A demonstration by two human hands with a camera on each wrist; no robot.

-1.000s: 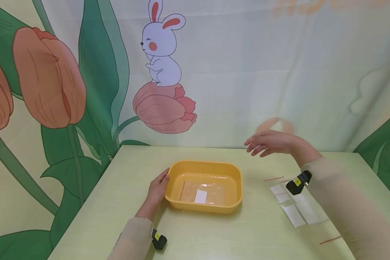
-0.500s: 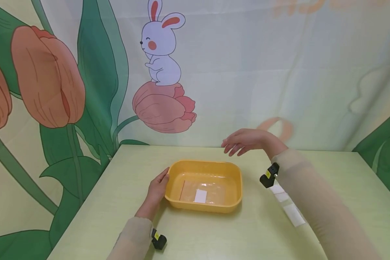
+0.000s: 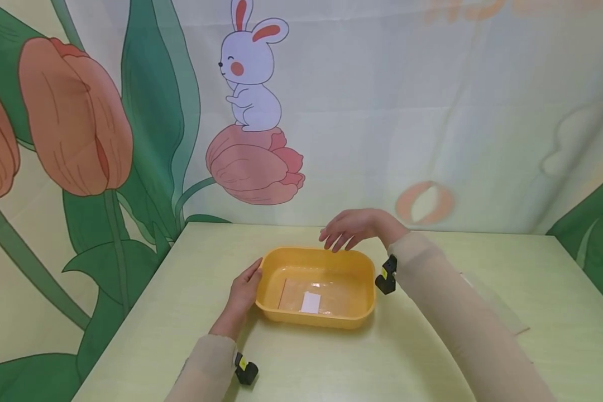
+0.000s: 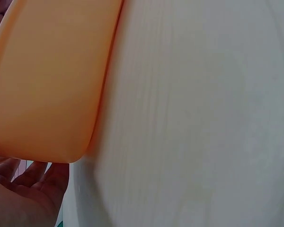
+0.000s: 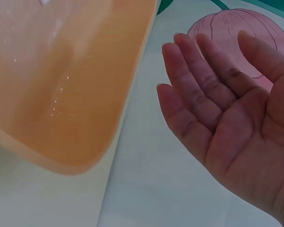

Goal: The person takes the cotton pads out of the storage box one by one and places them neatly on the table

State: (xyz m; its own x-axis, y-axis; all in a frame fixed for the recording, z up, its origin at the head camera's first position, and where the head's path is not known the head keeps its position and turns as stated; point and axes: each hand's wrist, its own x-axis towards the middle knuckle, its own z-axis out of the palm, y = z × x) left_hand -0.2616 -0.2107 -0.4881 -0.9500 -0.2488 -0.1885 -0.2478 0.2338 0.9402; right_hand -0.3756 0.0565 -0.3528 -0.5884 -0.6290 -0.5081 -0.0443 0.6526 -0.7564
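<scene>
A yellow plastic basin stands in the middle of the table. Inside it lies a clear zip bag with a red strip along one edge and a white label. My left hand holds the basin's left end; in the left wrist view its fingers bend against the outer wall. Palm down, my right hand hovers above the far rim. Its fingers are relaxed and hold nothing, and the right wrist view shows the bare palm beside the basin.
To the right, a clear bag lies on the pale table, partly covered by my right sleeve. Behind the table hangs a printed curtain with tulips and a rabbit.
My right hand has moved left, from beyond the basin's right side to over its far rim. Its sleeve now hides the white-labelled bags on the right. My left hand stays put.
</scene>
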